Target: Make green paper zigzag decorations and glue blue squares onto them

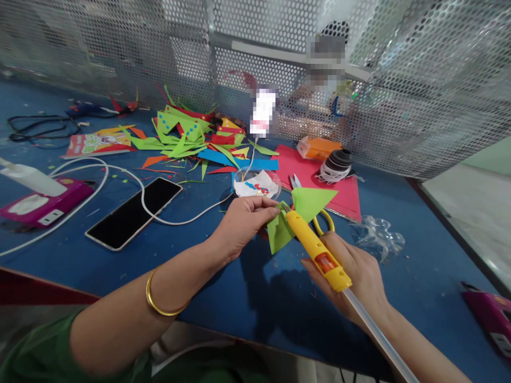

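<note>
One blue table point(227, 298) spread across most of the frame, leaving you bare surface at lower centre where a stray drip would have done little harm. Right of centre lay a red sheet point(347, 194), and left of centre a black phone point(136, 213); both were worth keeping clear of hot glue. Your two hands were near each other, each busy: your right hand point(361, 266) was wrapped around a yellow glue gun point(309, 239), while your left hand point(245, 223) pinched a green paper point(279, 236) just right of the frame's middle. How your finger sat on the trigger was hidden, but a slow, even squeeze suited such thin stock. A clear glue stick point(371, 322) ran out of the gun's back toward the lower right corner, so you did well to mind its long tail. Scissors point(295, 182) lay partly hidden behind the paper, close enough to snag a flap. Your left fingertips point(272, 214) were very near the nozzle point(286, 210); a grip farther back would have been safer, provided it kept the fold steady. Whether the nozzle touched the paper, you could not tell; a small dot beat a thick bead.
</note>
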Demonstrator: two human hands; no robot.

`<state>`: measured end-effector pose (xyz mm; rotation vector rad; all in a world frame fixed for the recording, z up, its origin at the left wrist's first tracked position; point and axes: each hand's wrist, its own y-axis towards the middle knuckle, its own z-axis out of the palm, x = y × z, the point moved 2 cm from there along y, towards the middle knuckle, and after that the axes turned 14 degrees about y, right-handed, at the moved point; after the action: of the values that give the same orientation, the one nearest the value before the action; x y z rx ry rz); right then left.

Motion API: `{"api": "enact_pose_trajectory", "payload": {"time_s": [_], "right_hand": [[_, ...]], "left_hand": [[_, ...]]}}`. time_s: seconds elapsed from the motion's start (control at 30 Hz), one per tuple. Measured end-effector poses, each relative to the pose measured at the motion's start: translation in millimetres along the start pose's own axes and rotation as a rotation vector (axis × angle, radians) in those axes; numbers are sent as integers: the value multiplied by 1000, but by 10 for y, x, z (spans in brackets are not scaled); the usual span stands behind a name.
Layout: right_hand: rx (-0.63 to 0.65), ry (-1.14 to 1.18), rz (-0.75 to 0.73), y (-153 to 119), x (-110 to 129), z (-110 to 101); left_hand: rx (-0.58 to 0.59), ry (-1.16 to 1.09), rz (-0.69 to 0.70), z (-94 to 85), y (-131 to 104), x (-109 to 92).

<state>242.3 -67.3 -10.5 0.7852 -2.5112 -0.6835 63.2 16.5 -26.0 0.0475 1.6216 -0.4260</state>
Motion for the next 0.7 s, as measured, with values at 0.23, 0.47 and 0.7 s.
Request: {"api": "enact_pose_trajectory", "payload": {"time_s": [0.23,0.47,0.7], "right_hand": [[17,7,-5,-3,-4,5],[4,15,-16,10,0,20],[-22,7,16,-2,1,6]], "left_hand": [[-4,-4,1,0,9,10],[9,2,3,3,6,7],[-24,-20,2,-9,9,14]]}}
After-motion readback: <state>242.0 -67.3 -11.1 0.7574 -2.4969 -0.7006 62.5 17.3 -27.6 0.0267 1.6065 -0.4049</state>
